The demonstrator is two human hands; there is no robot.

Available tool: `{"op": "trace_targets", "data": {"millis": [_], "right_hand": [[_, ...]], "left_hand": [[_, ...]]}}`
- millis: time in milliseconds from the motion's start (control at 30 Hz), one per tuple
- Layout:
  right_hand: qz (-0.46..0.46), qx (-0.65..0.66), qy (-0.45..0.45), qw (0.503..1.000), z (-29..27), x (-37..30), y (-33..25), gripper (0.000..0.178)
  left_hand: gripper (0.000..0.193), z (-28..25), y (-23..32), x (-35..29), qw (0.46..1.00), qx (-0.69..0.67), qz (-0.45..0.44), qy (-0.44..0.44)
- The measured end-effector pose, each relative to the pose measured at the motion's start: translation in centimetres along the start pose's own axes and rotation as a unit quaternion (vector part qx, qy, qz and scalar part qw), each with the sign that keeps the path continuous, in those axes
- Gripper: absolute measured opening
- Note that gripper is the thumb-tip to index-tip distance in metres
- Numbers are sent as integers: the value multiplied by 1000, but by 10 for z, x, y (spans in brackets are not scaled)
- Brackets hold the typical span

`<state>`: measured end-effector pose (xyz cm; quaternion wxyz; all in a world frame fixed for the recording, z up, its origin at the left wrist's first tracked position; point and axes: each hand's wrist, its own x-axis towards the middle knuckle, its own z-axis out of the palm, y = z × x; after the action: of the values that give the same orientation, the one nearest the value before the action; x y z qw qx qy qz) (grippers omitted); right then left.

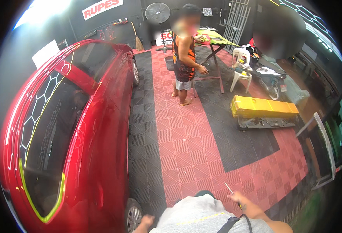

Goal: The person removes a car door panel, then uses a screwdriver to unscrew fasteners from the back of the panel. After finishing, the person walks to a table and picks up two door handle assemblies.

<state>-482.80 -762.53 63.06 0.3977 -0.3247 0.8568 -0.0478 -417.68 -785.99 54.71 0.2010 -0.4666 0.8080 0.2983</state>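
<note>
My right hand [237,199] is closed around a screwdriver-like tool [229,188] with a thin, pale shaft pointing up and away. Part of its dark and yellow handle shows below my fingers. My left hand [148,220] hangs low beside the rear wheel [133,216] of a red car [101,155], apart from it. Blur and its small size keep me from making out those fingers. Yellow-green tape [43,217] edges the lower part of the car's rear window [43,155].
Ahead stands another person [183,58] beside a table [220,73] bearing a yellow-green panel [217,37]. A white plastic chair [241,75] holds small items. Right of the red and black floor tiles [186,147] lie a long yellow-topped part [264,106] and a white frame [326,143].
</note>
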Motion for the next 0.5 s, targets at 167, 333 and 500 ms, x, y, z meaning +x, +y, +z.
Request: {"op": "trace_targets", "data": {"millis": [167,333,500], "right_hand": [[251,12,-164,954,13,96,-24,45],[197,7,-192,961,-49,274,-105,32],[13,-203,-202,958,-223,515,-345,42]], "left_hand": [[37,-295,75,206,931,-305,-107,168],[34,-463,81,373,875,-402,-153,224],[31,-521,38,446,865,-411,-270,99]]}}
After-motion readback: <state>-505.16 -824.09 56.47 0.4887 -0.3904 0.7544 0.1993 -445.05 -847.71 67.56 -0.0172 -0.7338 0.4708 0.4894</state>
